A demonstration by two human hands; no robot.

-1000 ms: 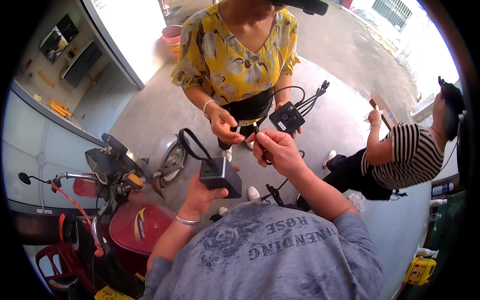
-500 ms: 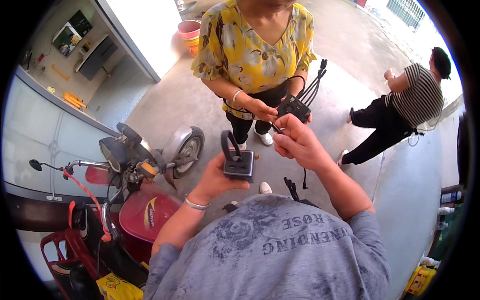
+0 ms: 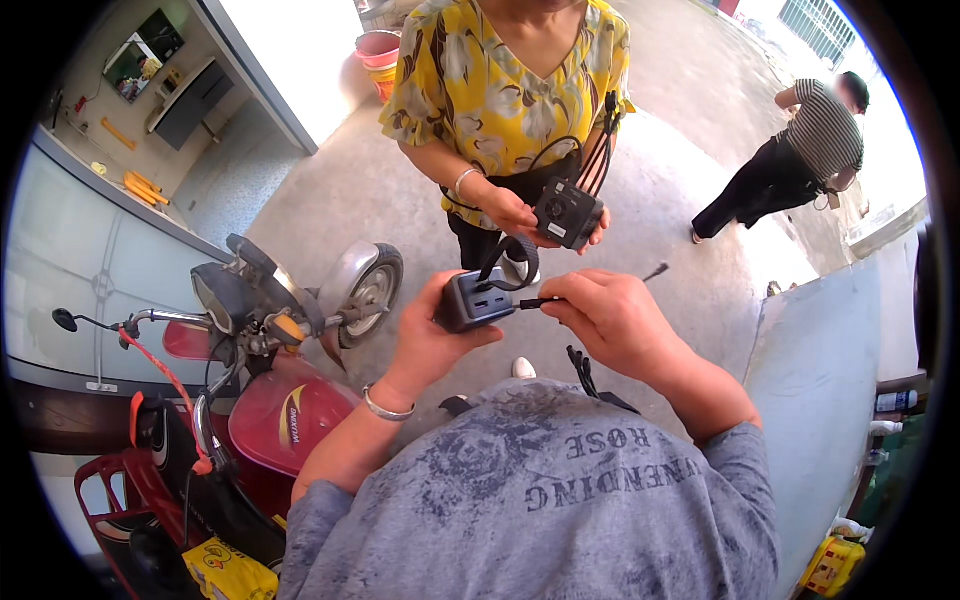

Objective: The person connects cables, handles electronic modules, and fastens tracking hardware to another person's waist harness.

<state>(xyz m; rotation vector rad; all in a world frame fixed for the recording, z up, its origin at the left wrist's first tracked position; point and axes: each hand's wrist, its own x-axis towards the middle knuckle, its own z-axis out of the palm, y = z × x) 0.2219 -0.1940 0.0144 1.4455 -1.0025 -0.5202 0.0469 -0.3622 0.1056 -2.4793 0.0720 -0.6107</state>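
My left hand [image 3: 425,335] is wrapped round a dark grey power bank [image 3: 478,302], its ported face turned toward me and to the right. From its top rises a black strap loop [image 3: 516,250]. In my right hand [image 3: 615,315] a black cable [image 3: 541,302] is pinched, its plug pointing left at the port face; whether the tip is inside a port I cannot tell. The cable's other end [image 3: 655,271] sticks out right of my fingers. Facing me, a person in a yellow flowered blouse [image 3: 520,90] holds a black box [image 3: 568,215] with several black cables.
A red motorcycle [image 3: 290,415] stands close on my left, its handlebar reaching outward. Beyond it are a doorway [image 3: 250,80] and red buckets [image 3: 378,50]. Another person in a striped top [image 3: 825,130] is at the far right, beyond a grey panel [image 3: 820,350].
My right hand has drawn back from the other person's box and brought the cable plug to the power bank. The power bank has turned rightward. The striped-top person has moved farther off.
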